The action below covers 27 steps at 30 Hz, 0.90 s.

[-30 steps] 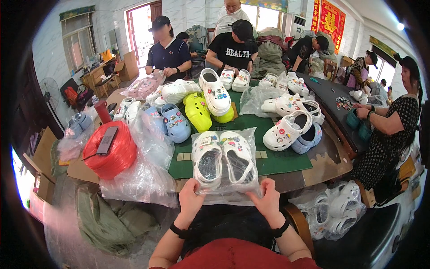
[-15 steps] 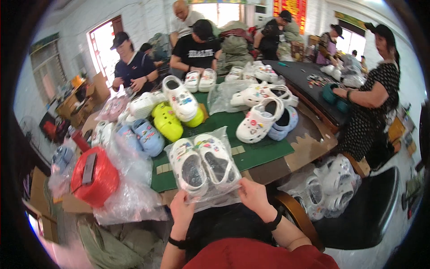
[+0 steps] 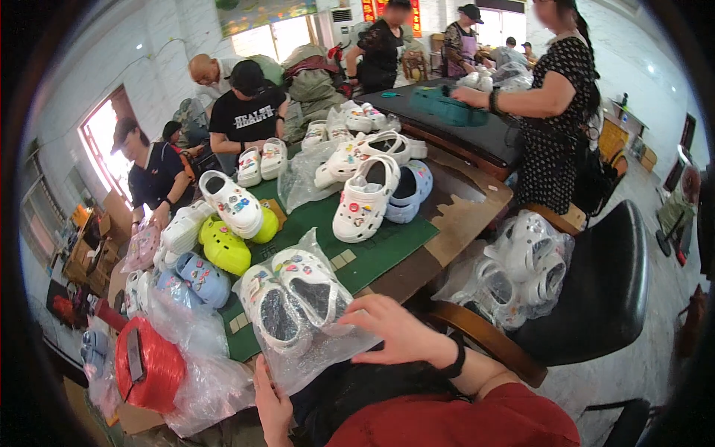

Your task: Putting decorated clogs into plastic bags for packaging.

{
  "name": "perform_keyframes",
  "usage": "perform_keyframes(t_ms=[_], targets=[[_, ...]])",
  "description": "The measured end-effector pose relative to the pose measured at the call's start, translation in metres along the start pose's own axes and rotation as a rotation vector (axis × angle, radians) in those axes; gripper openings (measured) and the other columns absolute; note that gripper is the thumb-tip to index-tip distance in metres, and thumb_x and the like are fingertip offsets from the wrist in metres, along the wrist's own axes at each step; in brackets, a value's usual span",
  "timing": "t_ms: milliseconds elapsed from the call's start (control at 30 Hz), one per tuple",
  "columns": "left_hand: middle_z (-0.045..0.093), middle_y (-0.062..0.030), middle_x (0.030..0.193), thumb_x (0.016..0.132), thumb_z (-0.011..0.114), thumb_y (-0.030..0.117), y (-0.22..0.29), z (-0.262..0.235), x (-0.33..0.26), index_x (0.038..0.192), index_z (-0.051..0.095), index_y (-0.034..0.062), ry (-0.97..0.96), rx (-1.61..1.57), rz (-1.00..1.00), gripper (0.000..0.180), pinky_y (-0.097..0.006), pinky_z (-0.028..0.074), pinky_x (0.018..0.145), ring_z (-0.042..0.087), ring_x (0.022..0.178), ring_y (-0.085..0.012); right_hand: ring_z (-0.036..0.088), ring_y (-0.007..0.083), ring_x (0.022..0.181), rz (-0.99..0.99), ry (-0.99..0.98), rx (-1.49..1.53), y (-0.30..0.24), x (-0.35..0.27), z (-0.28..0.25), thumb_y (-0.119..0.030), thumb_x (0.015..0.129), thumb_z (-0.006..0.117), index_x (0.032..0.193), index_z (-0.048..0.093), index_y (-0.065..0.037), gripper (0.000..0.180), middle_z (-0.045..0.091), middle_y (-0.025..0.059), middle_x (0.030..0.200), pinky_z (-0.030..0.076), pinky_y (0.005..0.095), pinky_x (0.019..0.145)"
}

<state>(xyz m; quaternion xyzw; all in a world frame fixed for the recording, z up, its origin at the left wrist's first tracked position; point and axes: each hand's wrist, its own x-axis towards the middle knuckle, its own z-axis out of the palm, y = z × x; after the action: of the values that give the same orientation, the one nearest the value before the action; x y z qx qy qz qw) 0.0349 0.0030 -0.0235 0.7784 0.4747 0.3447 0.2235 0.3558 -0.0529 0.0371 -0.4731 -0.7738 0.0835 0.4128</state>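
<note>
Low in the middle of the frame, the right hand [image 3: 398,331] lies flat with fingers spread on a clear plastic bag [image 3: 313,350] that holds a pair of white foam clogs studded with small coloured charms [image 3: 294,298]; the palm presses the bag's right edge rather than closing around it. Further down and left, the left hand [image 3: 272,398] comes up from the bottom edge and pinches the bag's lower margin between thumb and fingers. The bagged pair rests at the near edge of a green cutting mat [image 3: 372,249] on a wooden table [image 3: 462,216].

Left of the bag sit a round red spool of plastic twine [image 3: 149,369] and loose clear wrapping. Above those, toward the centre left, lie pale blue clogs [image 3: 201,279], lime-green clogs [image 3: 223,246] and more white ones. A tall white platform clog [image 3: 365,197] stands at the upper centre of the mat.

At right, a black padded chair [image 3: 603,298] carries another clear bag of white clogs [image 3: 521,264]. Other people work along the far side of the table, across the top of the frame.
</note>
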Motion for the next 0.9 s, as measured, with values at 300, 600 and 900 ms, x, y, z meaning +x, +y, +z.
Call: perform_keyframes(t_ms=[300, 600, 900], targets=[[0.048, -0.0269, 0.146, 0.077, 0.061, -0.002, 0.008, 0.004, -0.001, 0.154, 0.033, 0.0033, -0.08, 0.139, -0.024, 0.082, -0.04, 0.047, 0.099, 0.056, 0.125, -0.0406, 0.041, 0.038, 0.132, 0.018, -0.249, -0.296, -0.012, 0.032, 0.097, -0.043, 0.063, 0.088, 0.146, 0.045, -0.013, 0.098, 0.045, 0.0203, 0.14, 0.032, 0.0496, 0.107], [0.061, -0.022, 0.126, 0.071, 0.082, 0.026, -0.008, 0.013, -0.001, 0.15, 0.04, 0.0022, -0.048, 0.09, -0.019, 0.092, -0.041, 0.053, 0.081, 0.062, 0.103, -0.0395, 0.046, 0.0295, 0.122, -0.01, -0.092, -0.475, 0.016, 0.045, 0.138, -0.031, 0.066, 0.083, 0.136, 0.05, -0.012, 0.079, 0.052, 0.0101, 0.127, 0.035, 0.0468, 0.101], [0.064, -0.0158, 0.109, 0.059, 0.09, 0.05, -0.007, 0.009, -0.001, 0.146, 0.044, 0.0011, -0.067, 0.098, 0.02, 0.11, -0.04, 0.052, 0.076, 0.062, 0.092, -0.0323, 0.053, 0.0284, 0.103, -0.235, -0.036, -0.385, 0.044, 0.059, 0.119, -0.024, 0.064, 0.081, 0.11, 0.06, -0.016, 0.051, 0.054, 0.007, 0.107, 0.043, 0.0418, 0.087]])
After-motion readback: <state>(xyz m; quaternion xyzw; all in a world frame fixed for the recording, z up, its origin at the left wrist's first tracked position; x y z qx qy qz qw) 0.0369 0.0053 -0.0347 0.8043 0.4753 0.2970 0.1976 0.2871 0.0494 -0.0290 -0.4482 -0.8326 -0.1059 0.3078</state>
